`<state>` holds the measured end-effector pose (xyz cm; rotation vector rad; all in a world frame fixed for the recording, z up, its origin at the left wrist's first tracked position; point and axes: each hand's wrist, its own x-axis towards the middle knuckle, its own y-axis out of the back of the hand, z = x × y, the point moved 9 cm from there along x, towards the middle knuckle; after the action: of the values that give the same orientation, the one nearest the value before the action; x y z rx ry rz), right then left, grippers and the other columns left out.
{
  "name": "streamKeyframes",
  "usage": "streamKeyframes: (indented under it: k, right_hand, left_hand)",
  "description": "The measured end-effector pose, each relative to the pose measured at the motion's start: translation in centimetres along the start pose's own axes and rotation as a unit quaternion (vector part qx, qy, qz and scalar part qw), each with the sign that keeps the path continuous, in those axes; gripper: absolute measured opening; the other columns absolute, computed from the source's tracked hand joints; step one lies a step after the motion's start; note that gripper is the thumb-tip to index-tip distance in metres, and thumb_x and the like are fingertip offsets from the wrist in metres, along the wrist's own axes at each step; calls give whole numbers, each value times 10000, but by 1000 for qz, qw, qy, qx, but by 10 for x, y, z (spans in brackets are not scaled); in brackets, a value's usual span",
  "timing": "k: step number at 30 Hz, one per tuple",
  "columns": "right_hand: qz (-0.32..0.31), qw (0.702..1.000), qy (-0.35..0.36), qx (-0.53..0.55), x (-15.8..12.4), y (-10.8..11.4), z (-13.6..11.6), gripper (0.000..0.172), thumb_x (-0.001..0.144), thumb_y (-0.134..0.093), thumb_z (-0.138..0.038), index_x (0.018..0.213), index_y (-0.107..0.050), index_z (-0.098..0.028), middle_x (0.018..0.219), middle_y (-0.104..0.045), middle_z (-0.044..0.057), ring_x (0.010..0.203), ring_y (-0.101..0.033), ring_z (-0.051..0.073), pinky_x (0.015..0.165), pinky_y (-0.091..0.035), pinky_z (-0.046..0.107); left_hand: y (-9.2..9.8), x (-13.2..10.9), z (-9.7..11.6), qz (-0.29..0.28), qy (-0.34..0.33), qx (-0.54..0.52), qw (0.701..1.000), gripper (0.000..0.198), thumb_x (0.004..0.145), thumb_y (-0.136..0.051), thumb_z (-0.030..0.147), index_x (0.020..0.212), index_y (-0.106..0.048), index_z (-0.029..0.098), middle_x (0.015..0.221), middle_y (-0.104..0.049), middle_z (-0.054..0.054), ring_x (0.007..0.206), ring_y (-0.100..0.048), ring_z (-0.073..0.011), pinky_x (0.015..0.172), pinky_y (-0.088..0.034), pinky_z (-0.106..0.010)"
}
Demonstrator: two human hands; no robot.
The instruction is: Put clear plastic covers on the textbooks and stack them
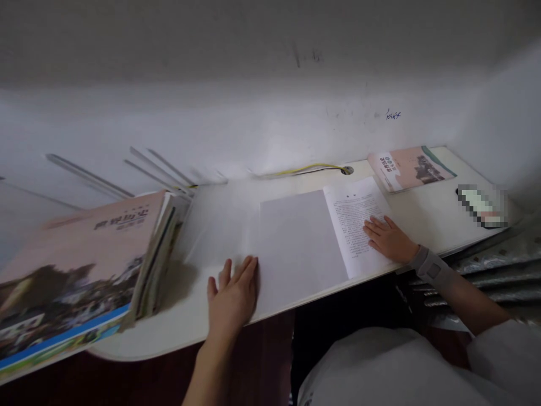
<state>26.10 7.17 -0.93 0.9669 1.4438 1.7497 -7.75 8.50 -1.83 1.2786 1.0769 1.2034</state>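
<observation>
An open book (302,237) lies flat on the white desk (211,242), its left side a blank grey page and its right side a printed page (344,225). My right hand (389,239) rests with its fingers stretched out on the printed page, near the lower right edge. A grey band is around that wrist. Beside the book's left edge, my left hand (234,290) is flat on the desk with the fingers spread. Whether its thumb side touches the page edge I cannot tell.
A stack of books (84,270) with a pink cover on top stands at the left. Toward the back right lie a pink book (409,168) and a phone-like device (482,206), partly blurred out. A yellow cable (306,167) runs along the wall into a desk hole.
</observation>
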Motion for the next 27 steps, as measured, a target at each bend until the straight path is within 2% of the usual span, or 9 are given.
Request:
streamKeyframes:
  k: [4,10,13,16,20,23,27]
  right_hand:
    - [4,1000,7,5,-8,-2,10,435,962,-360,-284,1364,-453,-145,1416,-469,127,1340,-378,263,1073,-271,521]
    - [-14,1000,-7,8,-14,-2,18,427,965,-343,-277,1342,-471,-125,1413,-471,137,1331,-387,276,1057,-290,536]
    - [-13,1000,-5,15,0,3,16,427,966,-347,-316,1319,-493,-127,1420,-462,136,1348,-360,275,1065,-286,525]
    - [-5,1000,-14,15,25,6,21,460,968,-337,-358,1335,-471,-114,1466,-395,141,1368,-322,283,1073,-272,534]
    - [-32,999,-31,24,49,-9,37,558,950,-366,-450,1357,-435,-76,1455,-402,168,1371,-308,313,1065,-263,581]
    - [-39,998,-35,26,50,-19,45,591,943,-367,-477,1383,-405,-85,1456,-394,178,1369,-314,313,1062,-263,588]
    - [-29,999,-36,22,42,-21,50,588,947,-343,-477,1397,-396,-103,1460,-387,178,1370,-314,311,1070,-254,578]
  left_hand:
    - [-4,-1,-6,1,5,-2,1000,480,957,-245,294,1374,-467,204,1431,-462,-38,1399,-232,-341,1098,-191,-610]
    - [-4,-1,-6,-7,2,13,1000,492,958,-216,268,1372,-469,186,1432,-462,-38,1402,-222,-337,1098,-192,-607]
    - [-1,2,0,1,-4,25,1000,483,948,-230,237,1345,-497,168,1430,-463,-71,1412,-202,-325,1105,-152,-616]
    - [1,5,4,9,-5,22,1000,472,947,-241,231,1334,-503,164,1433,-455,-90,1414,-206,-312,1108,-140,-609]
    - [-1,5,4,21,2,12,1000,471,965,-247,308,1357,-476,182,1420,-473,-81,1401,-235,-326,1099,-154,-615]
    - [-4,4,2,15,4,10,1000,475,967,-245,317,1370,-464,192,1430,-460,-72,1397,-239,-342,1084,-171,-635]
    - [-6,3,-2,4,10,6,1000,478,966,-242,311,1382,-452,206,1433,-456,-68,1401,-228,-342,1085,-169,-640]
